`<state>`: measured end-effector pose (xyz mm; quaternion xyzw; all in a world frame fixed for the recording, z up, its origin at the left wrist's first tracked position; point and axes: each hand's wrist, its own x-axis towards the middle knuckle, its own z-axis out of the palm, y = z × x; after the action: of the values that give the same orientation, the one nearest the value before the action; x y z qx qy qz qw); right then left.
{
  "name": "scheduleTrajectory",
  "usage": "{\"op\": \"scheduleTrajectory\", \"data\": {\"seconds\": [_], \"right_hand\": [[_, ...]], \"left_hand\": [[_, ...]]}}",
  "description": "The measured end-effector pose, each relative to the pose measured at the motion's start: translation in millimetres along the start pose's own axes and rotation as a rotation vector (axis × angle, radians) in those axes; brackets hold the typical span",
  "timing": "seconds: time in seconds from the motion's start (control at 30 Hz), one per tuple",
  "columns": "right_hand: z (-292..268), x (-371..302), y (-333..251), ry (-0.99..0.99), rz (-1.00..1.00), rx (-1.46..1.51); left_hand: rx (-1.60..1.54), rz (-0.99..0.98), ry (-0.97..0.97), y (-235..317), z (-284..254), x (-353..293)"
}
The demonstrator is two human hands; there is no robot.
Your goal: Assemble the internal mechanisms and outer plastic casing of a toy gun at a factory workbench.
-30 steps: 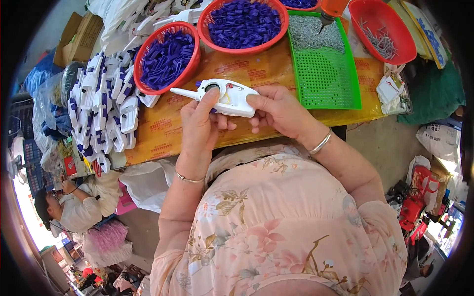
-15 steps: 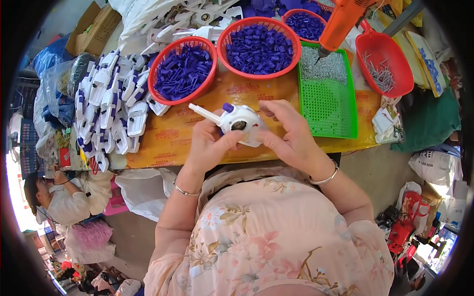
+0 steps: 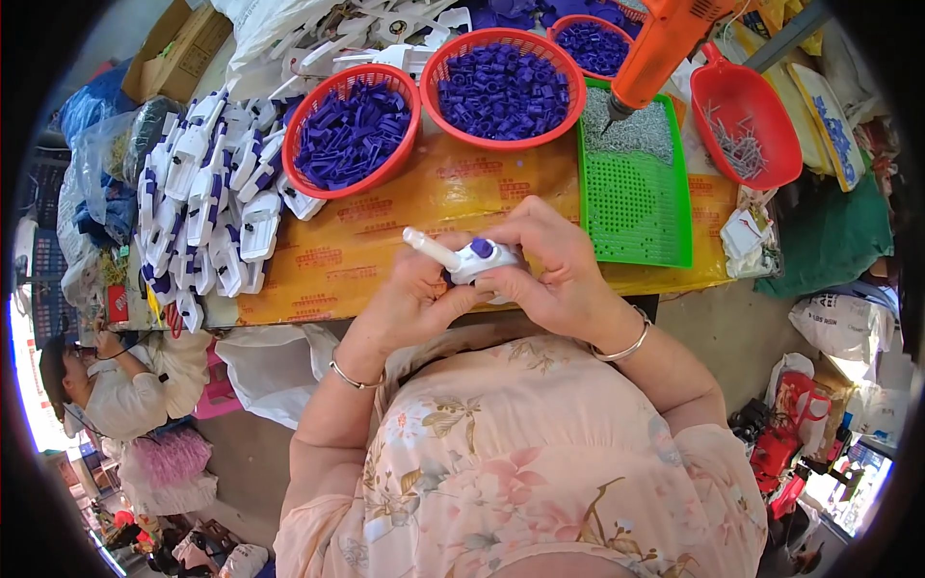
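Between my two hands, just above the near edge of the table, is a white plastic housing [image 3: 470,263] with a purple button on top and a thin white stem pointing to the far left. My left hand [image 3: 409,303] grips its left end, fingers curled beneath and thumb along the near side. On the right end, my right hand [image 3: 557,268] pinches it with the thumb in front and the fingers behind. Both hands cover much of the housing, so its underside is hidden.
A heap of similar white and purple housings [image 3: 207,188] lies left. Red baskets [image 3: 337,192] [image 3: 506,144] of purple parts stand behind. To the right are a green tray [image 3: 631,207] of screws, an orange electric screwdriver [image 3: 665,48] and a red scoop [image 3: 785,149]. A person [image 3: 125,390] sits left.
The housing has been tilted, so its round dark opening no longer shows and the purple button faces up. My right hand has closed in on it from the right.
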<state>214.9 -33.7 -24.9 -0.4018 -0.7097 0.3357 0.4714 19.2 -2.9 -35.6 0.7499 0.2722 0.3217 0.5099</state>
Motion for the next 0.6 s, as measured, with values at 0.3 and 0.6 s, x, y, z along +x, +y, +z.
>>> {"op": "scheduleTrajectory", "data": {"seconds": [0.3,0.6], "right_hand": [[14,-12,37,0.389,0.403,0.953],[9,-13,35,0.357,0.391,0.883]], "left_hand": [[0.049,-0.208,0.115,22,7,3],[0.236,-0.169,0.121,11,24,-13]]}}
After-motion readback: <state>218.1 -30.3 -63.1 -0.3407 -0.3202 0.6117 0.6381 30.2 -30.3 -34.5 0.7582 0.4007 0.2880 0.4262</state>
